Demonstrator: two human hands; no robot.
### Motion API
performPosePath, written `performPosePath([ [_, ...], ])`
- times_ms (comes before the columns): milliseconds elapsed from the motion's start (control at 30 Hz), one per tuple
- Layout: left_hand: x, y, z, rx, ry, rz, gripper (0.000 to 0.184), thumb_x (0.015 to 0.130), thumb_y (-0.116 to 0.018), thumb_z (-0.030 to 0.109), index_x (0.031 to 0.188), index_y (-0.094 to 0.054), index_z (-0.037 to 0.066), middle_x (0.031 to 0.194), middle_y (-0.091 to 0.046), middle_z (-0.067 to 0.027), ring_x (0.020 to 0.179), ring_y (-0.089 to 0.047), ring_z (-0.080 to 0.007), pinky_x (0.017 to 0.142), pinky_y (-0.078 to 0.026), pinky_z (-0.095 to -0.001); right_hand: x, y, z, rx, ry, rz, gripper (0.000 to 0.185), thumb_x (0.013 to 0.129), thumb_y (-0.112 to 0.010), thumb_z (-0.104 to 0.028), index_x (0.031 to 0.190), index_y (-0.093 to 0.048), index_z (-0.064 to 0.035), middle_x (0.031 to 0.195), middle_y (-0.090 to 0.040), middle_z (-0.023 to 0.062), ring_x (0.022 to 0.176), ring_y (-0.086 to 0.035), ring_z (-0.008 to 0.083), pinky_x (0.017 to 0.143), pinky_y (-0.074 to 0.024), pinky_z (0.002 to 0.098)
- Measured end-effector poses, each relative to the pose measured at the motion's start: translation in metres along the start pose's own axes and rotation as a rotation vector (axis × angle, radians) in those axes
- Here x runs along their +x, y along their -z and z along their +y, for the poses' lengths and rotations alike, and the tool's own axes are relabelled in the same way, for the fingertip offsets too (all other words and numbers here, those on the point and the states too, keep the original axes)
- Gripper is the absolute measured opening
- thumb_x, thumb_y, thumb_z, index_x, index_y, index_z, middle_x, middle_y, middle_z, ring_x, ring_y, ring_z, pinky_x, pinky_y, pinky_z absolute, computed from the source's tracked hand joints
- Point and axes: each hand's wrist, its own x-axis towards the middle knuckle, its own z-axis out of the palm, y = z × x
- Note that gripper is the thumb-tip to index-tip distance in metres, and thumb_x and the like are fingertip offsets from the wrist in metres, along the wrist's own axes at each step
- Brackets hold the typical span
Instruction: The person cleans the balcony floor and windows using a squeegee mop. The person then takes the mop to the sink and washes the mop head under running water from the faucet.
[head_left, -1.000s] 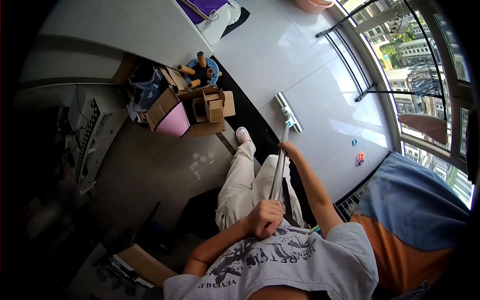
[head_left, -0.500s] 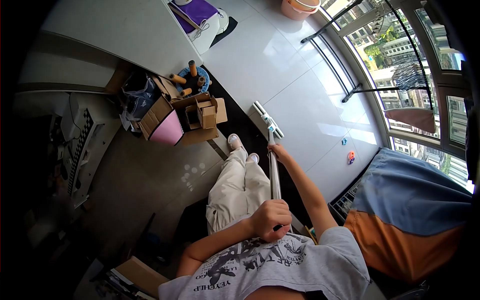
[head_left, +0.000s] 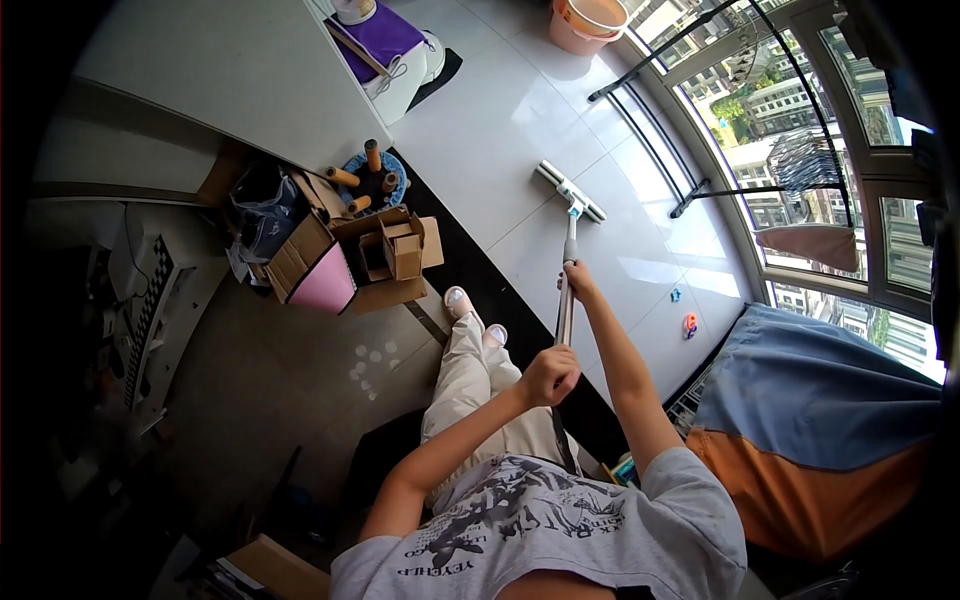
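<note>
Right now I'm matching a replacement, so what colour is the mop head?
Mostly white; the mop head shows best in the head view.

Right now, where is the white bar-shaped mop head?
In the head view, the white bar-shaped mop head is just right of upper centre, on the pale glossy floor tiles, beyond the right hand.

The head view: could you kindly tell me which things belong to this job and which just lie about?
In use:
- white flat-headed mop with silver pole, held by the left hand and right hand

Lying about:
- open brown cardboard box
- round pink plastic tub
- small blue object
</note>
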Motion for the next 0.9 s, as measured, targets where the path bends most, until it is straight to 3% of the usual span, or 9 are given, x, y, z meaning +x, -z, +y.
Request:
performPosePath([
  [67,-0.007,-0.002,0.000,0.019,0.001,0.003,0.020,0.067,-0.041,0.006,0.047,-0.038,0.002,0.048,-0.039,-0.0084,0.047,-0.040,-0.0238,0.053,-0.036,-0.0320,-0.006,-0.003,0.004,-0.052,-0.047,-0.025,0.020,0.078,-0.036,-0.012,0.093,-0.029,-0.0025,0.068,-0.039,0.0106,0.044,-0.043,0.0189,0.039,-0.0435,0.0319],
  [300,-0.026,0.015,0.077,-0.022,0.170,-0.033,0.021,0.067,-0.042,0.004,0.047,-0.038,0.000,0.047,-0.040,-0.0109,0.049,-0.042,-0.0268,0.054,-0.036,-0.0330,-0.048,-0.049,0.042,-0.400,-0.164,0.007,0.025,0.076,-0.038,-0.014,0.096,-0.029,-0.0021,0.065,-0.044,0.0095,0.052,-0.048,0.0195,0.042,-0.0429,0.0355],
  [533,-0.032,0.006,0.129,0.042,0.206,-0.152,0.020,0.068,-0.043,0.007,0.049,-0.042,0.000,0.049,-0.044,-0.0124,0.050,-0.045,-0.0277,0.055,-0.037,-0.0338,-0.125,-0.066,0.050,-0.287,-0.259,-0.243,0.039,0.073,-0.043,-0.022,0.103,-0.027,-0.0035,0.077,-0.042,0.0071,0.057,-0.047,0.0159,0.045,-0.0420,0.0321],
  [767,-0.038,-0.001,0.142,0.074,0.305,-0.166,0.021,0.069,-0.043,0.009,0.051,-0.044,-0.001,0.050,-0.045,-0.0128,0.052,-0.045,-0.0290,0.055,-0.038,-0.0346,-0.159,-0.066,0.038,-0.213,-0.257,-0.349,0.031,0.075,-0.041,-0.020,0.098,-0.030,-0.0020,0.073,-0.042,0.0072,0.057,-0.047,0.0155,0.045,-0.0431,0.0319],
  [900,-0.045,-0.004,0.148,0.100,0.324,-0.139,0.022,0.069,-0.044,0.009,0.050,-0.043,-0.001,0.050,-0.044,-0.0119,0.050,-0.043,-0.0282,0.052,-0.037,-0.0339,-0.148,-0.067,0.066,-0.222,-0.203,-0.432,0.020,0.074,-0.041,-0.018,0.087,-0.038,-0.0025,0.068,-0.045,0.0062,0.055,-0.049,0.0149,0.044,-0.0431,0.0287],
])
